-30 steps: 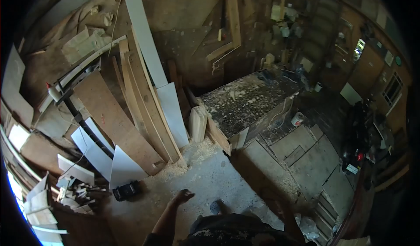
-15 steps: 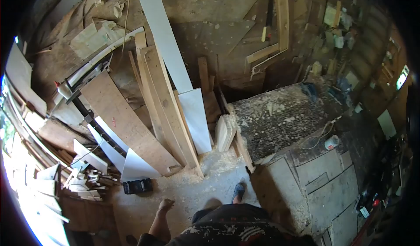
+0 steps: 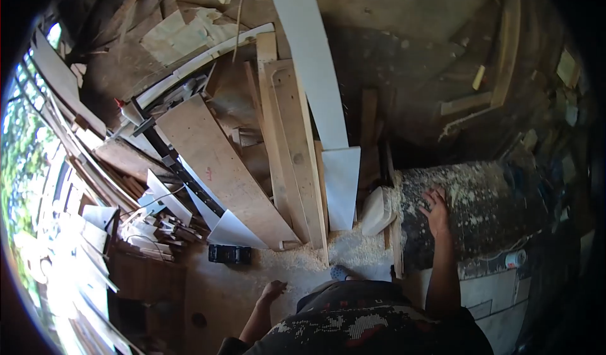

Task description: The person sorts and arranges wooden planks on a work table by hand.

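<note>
My right hand (image 3: 434, 210) is spread, fingers apart, over the dark, sawdust-strewn surface (image 3: 464, 219) on the right. It appears to rest on that surface, though contact is hard to confirm. Low in the middle, my left hand (image 3: 273, 290) hangs beside my body with loosely bent fingers and nothing visible in it. Just left of the dark surface stands a pale stack of short pieces (image 3: 377, 211). A short white board (image 3: 341, 188) leans upright near it.
Long wooden planks (image 3: 297, 159) and a brown panel (image 3: 211, 165) lean together ahead. A black case-like object (image 3: 229, 254) lies on the sawdusty floor. Offcuts (image 3: 154, 235) are heaped on the left. A white can (image 3: 515, 258) stands at the right.
The view has turned left, so the scene sits further right. My right hand has come into view over the dark surface. My left hand stays low beside my body.
</note>
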Motion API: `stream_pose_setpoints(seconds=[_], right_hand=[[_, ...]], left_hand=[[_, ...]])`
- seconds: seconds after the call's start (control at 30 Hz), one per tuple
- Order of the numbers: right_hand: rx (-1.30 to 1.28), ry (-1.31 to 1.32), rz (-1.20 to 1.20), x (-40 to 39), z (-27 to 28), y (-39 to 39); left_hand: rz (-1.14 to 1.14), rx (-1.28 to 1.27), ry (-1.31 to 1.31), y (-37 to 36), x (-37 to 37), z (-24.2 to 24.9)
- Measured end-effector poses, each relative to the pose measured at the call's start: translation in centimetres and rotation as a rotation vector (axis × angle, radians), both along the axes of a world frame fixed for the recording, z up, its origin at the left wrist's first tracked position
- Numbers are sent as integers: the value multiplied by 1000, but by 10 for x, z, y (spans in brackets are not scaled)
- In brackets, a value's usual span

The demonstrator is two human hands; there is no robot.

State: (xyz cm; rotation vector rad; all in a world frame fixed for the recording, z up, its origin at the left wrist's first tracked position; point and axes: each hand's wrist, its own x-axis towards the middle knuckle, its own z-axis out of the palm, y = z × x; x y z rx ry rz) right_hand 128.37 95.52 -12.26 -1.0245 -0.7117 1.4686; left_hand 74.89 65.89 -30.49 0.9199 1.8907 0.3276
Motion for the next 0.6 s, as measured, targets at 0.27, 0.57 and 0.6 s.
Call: stream_pose_setpoints(seconds=[0.27, 0.57, 0.6], right_hand=[[70, 238, -138, -114, 35, 124], [329, -224, 38, -213, 35, 248], [435, -310, 43, -223, 32, 264]], left_hand=[[462, 39, 9, -12, -31, 31], [976, -300, -10, -116, 39, 53], [1032, -320, 11, -109, 57, 59]])
